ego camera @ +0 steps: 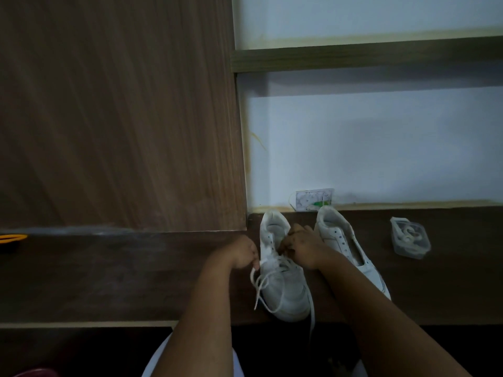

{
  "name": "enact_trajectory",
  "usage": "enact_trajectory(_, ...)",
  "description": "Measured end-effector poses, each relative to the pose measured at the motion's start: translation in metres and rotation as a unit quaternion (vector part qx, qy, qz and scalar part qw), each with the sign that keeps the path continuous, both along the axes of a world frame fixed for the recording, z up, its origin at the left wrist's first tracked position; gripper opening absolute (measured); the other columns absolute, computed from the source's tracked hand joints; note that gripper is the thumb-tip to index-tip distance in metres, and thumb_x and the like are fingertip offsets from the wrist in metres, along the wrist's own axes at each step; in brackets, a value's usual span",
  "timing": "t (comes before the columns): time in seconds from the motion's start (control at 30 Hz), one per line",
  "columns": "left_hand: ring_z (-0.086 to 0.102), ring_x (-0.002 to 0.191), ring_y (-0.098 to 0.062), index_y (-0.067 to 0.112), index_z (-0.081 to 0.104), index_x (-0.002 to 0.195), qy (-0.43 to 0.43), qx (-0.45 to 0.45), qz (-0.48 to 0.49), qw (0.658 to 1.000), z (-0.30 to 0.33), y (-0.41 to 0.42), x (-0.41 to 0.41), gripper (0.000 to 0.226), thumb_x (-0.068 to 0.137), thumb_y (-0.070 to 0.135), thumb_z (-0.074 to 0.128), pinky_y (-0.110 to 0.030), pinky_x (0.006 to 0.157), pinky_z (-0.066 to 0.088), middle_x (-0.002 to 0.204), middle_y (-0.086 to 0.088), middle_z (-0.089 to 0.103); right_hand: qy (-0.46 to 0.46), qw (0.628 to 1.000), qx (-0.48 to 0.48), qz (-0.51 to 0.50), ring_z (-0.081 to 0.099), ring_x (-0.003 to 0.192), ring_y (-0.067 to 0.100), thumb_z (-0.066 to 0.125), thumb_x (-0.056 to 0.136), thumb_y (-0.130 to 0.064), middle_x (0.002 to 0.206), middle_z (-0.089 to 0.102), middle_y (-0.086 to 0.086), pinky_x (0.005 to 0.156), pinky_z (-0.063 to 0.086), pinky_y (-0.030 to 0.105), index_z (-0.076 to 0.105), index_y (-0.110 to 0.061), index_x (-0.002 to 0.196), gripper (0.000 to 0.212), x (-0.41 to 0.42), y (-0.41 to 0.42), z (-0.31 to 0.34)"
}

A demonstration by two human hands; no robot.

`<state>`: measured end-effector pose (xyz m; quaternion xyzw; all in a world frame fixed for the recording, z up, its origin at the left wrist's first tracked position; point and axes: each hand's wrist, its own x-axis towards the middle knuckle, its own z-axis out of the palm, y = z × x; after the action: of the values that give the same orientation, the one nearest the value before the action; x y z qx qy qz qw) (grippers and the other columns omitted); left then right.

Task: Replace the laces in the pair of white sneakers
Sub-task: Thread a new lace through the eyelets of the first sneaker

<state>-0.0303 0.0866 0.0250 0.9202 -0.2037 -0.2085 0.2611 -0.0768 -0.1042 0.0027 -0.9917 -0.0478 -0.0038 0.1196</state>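
Note:
Two white sneakers stand side by side on a dark wooden desk (pixel 109 281), toes toward me. The left sneaker (pixel 283 289) has a white lace (pixel 261 287) threaded partway, its loose ends trailing over the side and the desk's front edge. My left hand (pixel 243 253) pinches the lace at the sneaker's left side. My right hand (pixel 300 247) curls over the sneaker's eyelet area, gripping the lace there. The right sneaker (pixel 343 240) has bare eyelets and is partly hidden by my right forearm.
A clear plastic box (pixel 411 240) with a coiled white lace inside lies at the right of the desk. A small card (pixel 314 200) leans against the white wall. A tall wooden panel (pixel 117 112) rises at the left. An orange object (pixel 12 238) shows at the far left edge.

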Motion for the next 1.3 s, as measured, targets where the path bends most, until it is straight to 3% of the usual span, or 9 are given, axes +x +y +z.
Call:
enact_trajectory(0.27,0.062,0.089,-0.011,0.031,0.063,0.084,-0.072,-0.157,0.046,0.984,-0.010,-0.039,-0.013,0.017,0.085,0.014,0.061,-0.025,0.076,0.049,0.090,0.009,0.067,-0.020,0.998,0.051,-0.035,0.044,0.104,0.023,0.052,0.093,-0.028,0.103,0.039,-0.003,0.087,0.038,0.032,0.065,-0.028,0.104,0.017,0.009,-0.004,-0.001)
enact_trajectory(0.47,0.060,0.081,-0.011,0.026,0.064,0.086,-0.087,-0.165,0.115,0.976,-0.023,-0.063,-0.019,0.004,0.086,0.022,0.066,-0.013,0.054,0.033,0.078,0.009,0.063,0.039,0.973,0.208,-0.096,0.048,0.109,0.021,0.050,0.095,-0.036,0.115,0.047,0.007,0.099,0.038,0.034,0.060,-0.026,0.107,0.018,0.004,-0.011,-0.005)
enact_trajectory(0.57,0.063,0.072,-0.013,0.023,0.063,0.068,-0.033,-0.228,0.190,0.954,-0.011,-0.067,-0.023,0.014,0.080,0.018,0.065,-0.020,0.056,0.040,0.071,0.006,0.065,0.017,0.966,0.238,-0.100,0.054,0.105,0.023,0.053,0.094,-0.030,0.108,0.057,0.007,0.095,0.044,0.040,0.054,-0.032,0.085,0.009,0.002,-0.014,-0.006)
enact_trajectory(0.73,0.044,0.040,-0.004,0.010,0.060,0.074,0.253,-0.427,0.257,0.829,0.013,-0.064,-0.022,0.015,0.086,0.003,0.054,-0.013,0.039,0.029,0.049,0.002,0.057,0.001,0.926,0.366,-0.095,0.061,0.095,0.015,0.069,0.078,-0.020,0.099,0.065,-0.002,0.088,0.052,0.038,0.064,-0.024,0.094,0.018,-0.005,-0.019,0.003)
enact_trajectory(0.87,0.042,0.039,-0.002,0.011,0.063,0.076,0.275,-0.490,0.254,0.787,0.022,-0.059,-0.019,0.018,0.091,0.009,0.054,-0.011,0.039,0.030,0.066,-0.001,0.070,0.075,0.965,0.250,-0.037,0.065,0.091,0.013,0.071,0.079,-0.042,0.093,0.070,-0.002,0.086,0.052,0.037,0.072,-0.021,0.091,0.024,-0.007,-0.015,0.006)
enact_trajectory(0.93,0.043,0.044,-0.003,0.012,0.064,0.084,0.230,-0.465,0.249,0.818,0.021,-0.056,-0.017,0.011,0.091,0.010,0.056,-0.013,0.041,0.032,0.075,-0.001,0.068,0.028,0.971,0.233,-0.044,0.064,0.085,0.015,0.066,0.085,-0.038,0.088,0.070,0.003,0.083,0.052,0.037,0.072,-0.017,0.087,0.022,-0.006,-0.009,0.006)
enact_trajectory(1.07,0.050,0.052,-0.009,0.014,0.064,0.100,0.129,-0.342,0.159,0.917,0.014,-0.049,-0.020,0.020,0.084,0.002,0.060,-0.019,0.046,0.037,0.076,-0.004,0.064,-0.131,0.844,0.508,-0.111,0.058,0.071,0.014,0.061,0.092,-0.025,0.077,0.067,0.008,0.066,0.046,0.026,0.070,-0.013,0.084,0.017,-0.003,-0.003,0.023)
enact_trajectory(1.2,0.060,0.054,-0.007,0.001,0.065,0.101,0.103,-0.378,0.089,0.916,0.013,-0.050,-0.025,0.021,0.081,-0.005,0.069,-0.014,0.046,0.043,0.082,-0.009,0.069,-0.092,0.714,0.691,-0.068,0.058,0.074,0.015,0.058,0.092,-0.012,0.079,0.064,0.008,0.068,0.047,0.023,0.068,-0.003,0.096,0.013,-0.005,-0.005,0.037)
enact_trajectory(1.3,0.065,0.066,-0.007,0.005,0.065,0.092,0.042,-0.478,0.160,0.862,0.017,-0.049,-0.017,0.014,0.083,-0.004,0.069,-0.013,0.054,0.047,0.084,-0.005,0.073,-0.047,0.765,0.635,-0.099,0.056,0.071,0.018,0.062,0.091,-0.019,0.076,0.064,0.004,0.062,0.045,0.025,0.063,-0.009,0.099,0.013,-0.011,-0.007,0.034)
